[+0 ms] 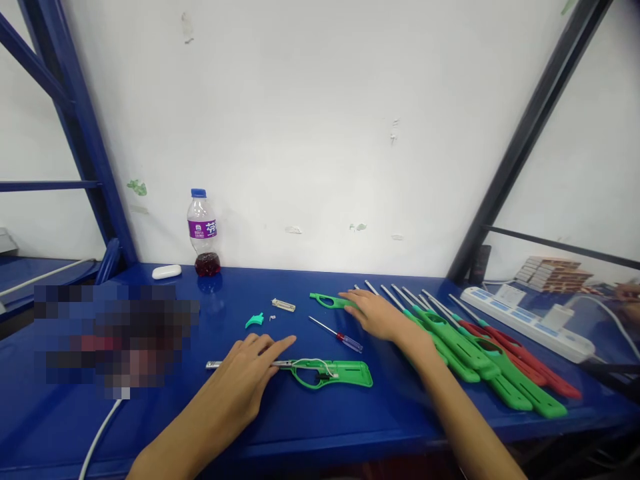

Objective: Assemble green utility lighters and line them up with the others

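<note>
My left hand is closed over the metal barrel of an opened green gas lighter, which lies flat on the blue table. White wire and a small black part show inside its handle. My right hand grips the wide end of a loose green lighter casing half, its fingers hiding that end. Between the hands lies a screwdriver with a clear purple-and-red handle. A teal trigger, a whitish fuel tank and a tiny pale part lie farther back.
Several green and red gas lighters are piled at the right, beside a white power strip. A drink bottle and a white case stand near the wall. A blurred-out patch and white cable are at left.
</note>
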Demonstrator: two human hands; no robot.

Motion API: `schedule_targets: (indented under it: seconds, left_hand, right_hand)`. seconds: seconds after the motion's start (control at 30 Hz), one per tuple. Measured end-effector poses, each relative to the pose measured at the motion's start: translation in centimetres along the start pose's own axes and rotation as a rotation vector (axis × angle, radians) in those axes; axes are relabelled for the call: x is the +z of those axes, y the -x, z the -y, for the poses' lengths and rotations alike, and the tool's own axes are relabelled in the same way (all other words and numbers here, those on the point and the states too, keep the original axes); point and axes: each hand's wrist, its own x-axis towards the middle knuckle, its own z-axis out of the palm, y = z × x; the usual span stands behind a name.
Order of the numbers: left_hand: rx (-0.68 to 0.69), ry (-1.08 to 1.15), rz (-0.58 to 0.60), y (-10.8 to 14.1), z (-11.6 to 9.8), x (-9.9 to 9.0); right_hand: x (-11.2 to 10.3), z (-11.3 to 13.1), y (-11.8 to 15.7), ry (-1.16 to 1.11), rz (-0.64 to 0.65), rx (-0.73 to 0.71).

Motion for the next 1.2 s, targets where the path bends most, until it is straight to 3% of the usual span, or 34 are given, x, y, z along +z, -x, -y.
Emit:
schedule_targets:
  seconds: [0.2,0.37,0.57,0.8,1.0,1.2]
  left_hand:
    - [-0.017,-0.006,-0.158,0.2,1.0,-1.7]
    - [-0.016,-0.065,-0.257,0.2,2.1,-2.5]
    - [-0.027,-0.133,-0.289,0.0,1.5,-2.1]
    - [-0.203,-0.353,-0.304,-0.7,1.2,-2.4]
    - [-0.454,-0.387,-0.171,-3.0,1.6,-3.5]
    - [-0.398,-0.313,0.004,-4.5,3.0,-3.3]
  right_hand:
    - [0.8,-0.3,-0.3,0.097,0.080,-0.059]
    - [0.7,0.5,1.0,0.158,0.059,-0.071]
    - [0.1,0.9,1.5,0.154,-0.019,-0.063]
    - [-1.8,5.1,-1.2,0.090,-0.089,-0.169]
    - [-0.8,9.7,-6.9,0.117,-0.033,-0.276]
    - [1.2,11.2,-9.3,0.140,0.018,-0.309]
